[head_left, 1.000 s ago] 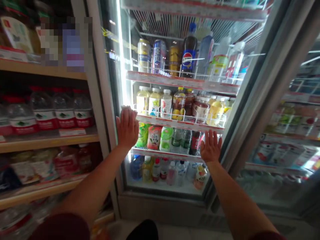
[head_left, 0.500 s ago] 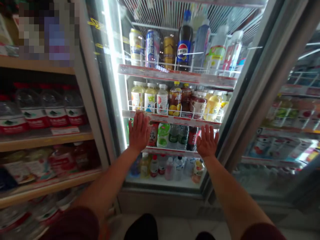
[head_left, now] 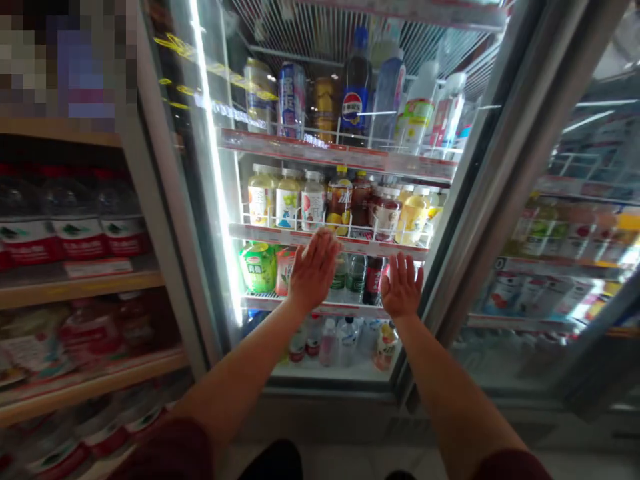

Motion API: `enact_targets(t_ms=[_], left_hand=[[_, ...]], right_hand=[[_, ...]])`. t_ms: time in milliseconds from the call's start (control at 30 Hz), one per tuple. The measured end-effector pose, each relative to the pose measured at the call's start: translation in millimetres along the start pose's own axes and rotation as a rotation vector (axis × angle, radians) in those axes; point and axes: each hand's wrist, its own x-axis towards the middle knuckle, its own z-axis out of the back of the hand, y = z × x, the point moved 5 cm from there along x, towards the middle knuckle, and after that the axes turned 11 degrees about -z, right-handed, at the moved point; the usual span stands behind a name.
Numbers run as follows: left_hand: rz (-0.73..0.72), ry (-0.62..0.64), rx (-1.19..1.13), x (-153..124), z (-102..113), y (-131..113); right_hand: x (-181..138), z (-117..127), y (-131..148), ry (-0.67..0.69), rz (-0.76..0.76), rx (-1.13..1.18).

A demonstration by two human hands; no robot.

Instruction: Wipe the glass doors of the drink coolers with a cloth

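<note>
My left hand (head_left: 314,272) is raised in front of a lit glass-fronted drinks fridge, fingers stretched out and palm turned toward the glass door (head_left: 180,127). It covers part of the third shelf, right of a green drink bottle (head_left: 258,267). My right hand (head_left: 403,288), also flat with fingers up, is near the door's right frame (head_left: 457,247), beside a dark bottle with a red label (head_left: 373,280). Neither hand holds anything I can see. Whether the palms touch the glass, I cannot tell. Behind them stand juice bottles (head_left: 289,200) and a cola bottle (head_left: 356,100).
Wooden shelves (head_left: 75,287) with red-capped water bottles (head_left: 75,227) stand close on the left. A second glass-fronted fridge (head_left: 555,280) is on the right. Below the door runs a dark base panel (head_left: 330,420), with my shoe (head_left: 275,460) on the floor before it.
My left hand has moved right across the door front, uncovering the green bottle. My right hand stays near the right frame. The whole view has shifted slightly.
</note>
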Motion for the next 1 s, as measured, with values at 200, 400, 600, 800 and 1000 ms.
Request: enact_targets(t_ms=[200,400,600,800,1000], left_hand=[[-0.235,0.079,-0.078,-49,-15,-68],[-0.352,0.067,-0.088,-17,-13,-49],[-0.031,-0.016,-0.051,94,1,-8],[-0.443,0.024,-0.066,5,-11,-66],[-0.114,-0.064,-0.001,76,16,23]], right_hand=[[-1,-5,-3,0.008,0.003,-0.018],[0,1,2,-0.045,0.021,-0.029],[2,4,6,-0.054,0.029,-0.045],[2,5,6,-0.083,0.045,-0.028],[3,8,7,-0.106,0.062,-0.053]])
